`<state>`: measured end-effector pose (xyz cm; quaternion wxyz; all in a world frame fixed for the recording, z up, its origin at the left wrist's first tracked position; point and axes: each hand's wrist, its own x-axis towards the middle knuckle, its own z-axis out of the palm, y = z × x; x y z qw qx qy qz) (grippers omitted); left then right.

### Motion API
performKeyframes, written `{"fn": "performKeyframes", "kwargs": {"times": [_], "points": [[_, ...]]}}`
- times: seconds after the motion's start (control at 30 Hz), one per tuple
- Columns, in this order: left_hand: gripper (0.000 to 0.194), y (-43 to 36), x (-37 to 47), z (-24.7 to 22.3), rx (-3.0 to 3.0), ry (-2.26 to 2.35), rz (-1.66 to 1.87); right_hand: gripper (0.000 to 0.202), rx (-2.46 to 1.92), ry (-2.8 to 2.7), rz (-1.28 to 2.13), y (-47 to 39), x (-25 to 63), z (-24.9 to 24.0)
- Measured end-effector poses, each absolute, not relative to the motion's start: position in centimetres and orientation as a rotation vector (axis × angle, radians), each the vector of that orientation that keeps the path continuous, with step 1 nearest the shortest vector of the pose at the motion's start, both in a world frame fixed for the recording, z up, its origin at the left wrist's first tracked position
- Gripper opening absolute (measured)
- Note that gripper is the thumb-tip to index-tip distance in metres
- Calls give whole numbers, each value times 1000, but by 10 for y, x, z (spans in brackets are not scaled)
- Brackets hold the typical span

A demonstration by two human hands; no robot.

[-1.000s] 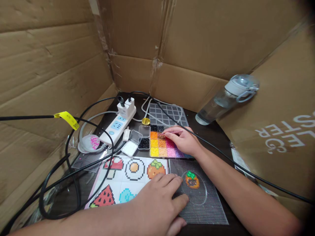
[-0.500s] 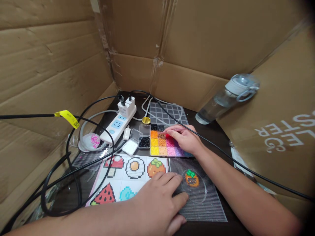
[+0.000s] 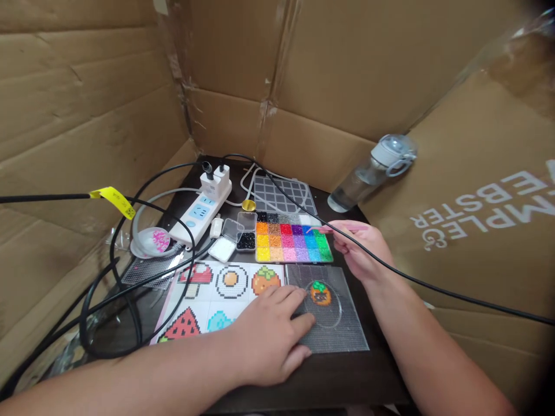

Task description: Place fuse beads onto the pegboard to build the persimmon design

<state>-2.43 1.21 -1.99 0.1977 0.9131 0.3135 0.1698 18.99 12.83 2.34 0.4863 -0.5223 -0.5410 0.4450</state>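
My left hand lies flat with its fingers spread, across the seam between the pattern sheet and the clear pegboard. On that board sits a small persimmon of orange, brown and green fuse beads, inside a pale ring outline. Pink tweezers are pinched in my right hand, just right of the sectioned bead box. Their tip points left, over the blue and green compartments. Whether a bead is between the tips is too small to tell.
A power strip with plugs stands behind the sheet. A black cable crosses in front of my right hand. Small boxes of black beads and white beads sit beside the bead box. A water bottle leans against the cardboard wall.
My right hand has drawn back to the right with the tweezers, uncovering the bead box's compartments. The left hand keeps its place on the board. The whole view has shifted slightly.
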Motion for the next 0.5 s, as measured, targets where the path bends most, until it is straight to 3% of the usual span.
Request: {"fn": "performKeyframes", "kwargs": {"times": [0.3,0.5], "points": [[36,13,-22,-24,2610,835,504,16,-1333,-1380,856,26,242,-7],[37,14,-22,-25,2626,827,479,16,-1368,-1637,748,5,245,-25]]}}
